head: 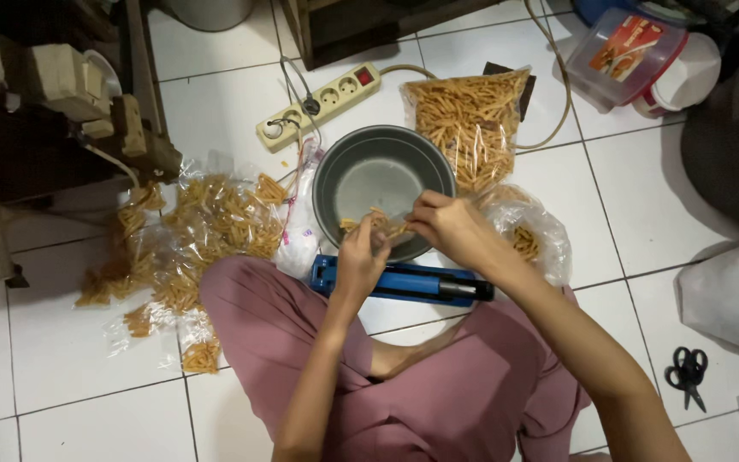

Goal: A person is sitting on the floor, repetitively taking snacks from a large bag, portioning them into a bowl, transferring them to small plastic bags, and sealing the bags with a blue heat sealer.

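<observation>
Both the left hand [359, 261] and right hand [448, 229] pinch a small snack bag [384, 228].

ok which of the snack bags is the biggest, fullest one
The clear bag of snack sticks behind the metal bowl; it stands packed full, unlike the small bags lying flat at left.

Overhead view under dim, warm indoor light with a muddy cast. The white floor tiles [506, 77] read brightest in the upper middle and grey off toward the lower left. The metal bowl [384, 184] carries a soft sheen on its inner wall — no hard glare. Corners fall into heavy shadow, darkest at the upper left and right edge. Both hands [361, 261] [451, 227] look slightly soft; fine detail is smeared — compression, mostly.
</observation>
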